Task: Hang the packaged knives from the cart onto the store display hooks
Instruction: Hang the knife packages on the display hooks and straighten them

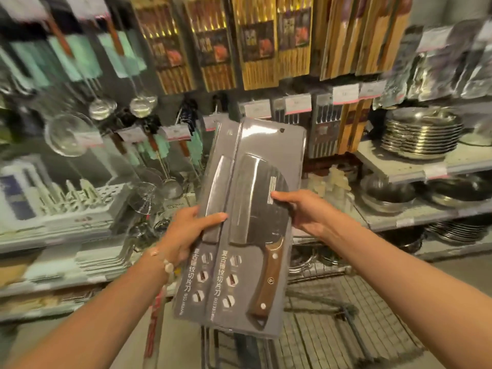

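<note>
In the head view, nearest the camera, two bare forearms reach forward. The left hand (186, 230) wears a bead bracelet and grips the left edge of two packaged knives (247, 222), thumb across the front and fingers (213, 218) wrapped behind. The right hand (300, 211) pinches the right edge of the front pack, thumb tip on the blister over the blade. Both hands are therefore closed on the packs, which are held in the air, tilted slightly, between the person and the shelving, above the wire cart (319, 315) whose basket shows below.

The step in hand looks like carrying: the packs are out of the cart and raised toward the display, but not yet on a hook. The next move, I judge, calls for finding a free hook among the hanging goods and threading the small hang hole (282, 131) at the top of the front card onto it. With two cards overlapping, they may need separating or aligning first.

Each pack is a grey card with a clear glossy blister. The front one shows a broad dark cleaver blade and a brown riveted wooden handle (266, 278), pointing down. The rear pack is half hidden behind it, offset to the left. Printed characters run down the lower left of each card. The shelves behind are motion-blurred; stacked metal plates (423, 137) sit to the right.
</note>
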A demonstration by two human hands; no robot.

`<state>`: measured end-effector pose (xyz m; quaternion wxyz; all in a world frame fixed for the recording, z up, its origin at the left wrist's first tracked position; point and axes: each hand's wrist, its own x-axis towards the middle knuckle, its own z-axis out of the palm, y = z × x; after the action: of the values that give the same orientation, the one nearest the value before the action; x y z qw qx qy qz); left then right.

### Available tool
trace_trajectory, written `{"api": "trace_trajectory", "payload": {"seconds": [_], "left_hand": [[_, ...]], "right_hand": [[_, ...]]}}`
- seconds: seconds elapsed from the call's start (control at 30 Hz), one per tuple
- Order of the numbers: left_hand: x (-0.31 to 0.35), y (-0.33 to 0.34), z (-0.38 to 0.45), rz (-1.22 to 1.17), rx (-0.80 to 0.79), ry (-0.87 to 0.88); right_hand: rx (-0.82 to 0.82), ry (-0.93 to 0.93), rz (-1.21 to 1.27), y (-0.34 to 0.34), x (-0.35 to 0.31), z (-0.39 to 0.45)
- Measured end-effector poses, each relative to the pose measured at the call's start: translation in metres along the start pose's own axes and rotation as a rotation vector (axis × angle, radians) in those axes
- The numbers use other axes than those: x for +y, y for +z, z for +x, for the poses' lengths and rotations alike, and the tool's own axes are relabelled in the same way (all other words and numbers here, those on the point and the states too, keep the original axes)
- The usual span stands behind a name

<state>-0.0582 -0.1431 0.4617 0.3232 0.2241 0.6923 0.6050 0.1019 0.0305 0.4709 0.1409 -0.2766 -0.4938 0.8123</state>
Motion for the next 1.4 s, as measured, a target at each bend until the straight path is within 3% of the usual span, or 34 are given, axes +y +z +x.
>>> {"api": "trace_trajectory", "payload": {"seconds": [0.23, 0.5, 0.8, 1.13, 1.4], "left_hand": [[0.043, -0.120, -0.056, -0.114, 0.227, 0.072], [0.072, -0.301, -0.116, -0.117, 0.409, 0.170], [0.098, -0.476, -0.146, -0.206, 0.593, 0.226], [0.136, -0.604, -0.095, -0.219, 0.643, 0.307], [0.189, -0.686, -0.003, -0.179, 0.625, 0.434]], "right_hand": [[-0.104, -0.203, -0.109, 0.146, -0.017, 0.019], [-0.298, -0.344, -0.152, 0.345, 0.008, 0.028], [-0.318, -0.460, -0.088, 0.547, 0.036, 0.050], [-0.436, -0.449, -0.130, 0.680, 0.008, 0.125], [-0.576, -0.591, -0.171, 0.752, -0.046, 0.220]]}}
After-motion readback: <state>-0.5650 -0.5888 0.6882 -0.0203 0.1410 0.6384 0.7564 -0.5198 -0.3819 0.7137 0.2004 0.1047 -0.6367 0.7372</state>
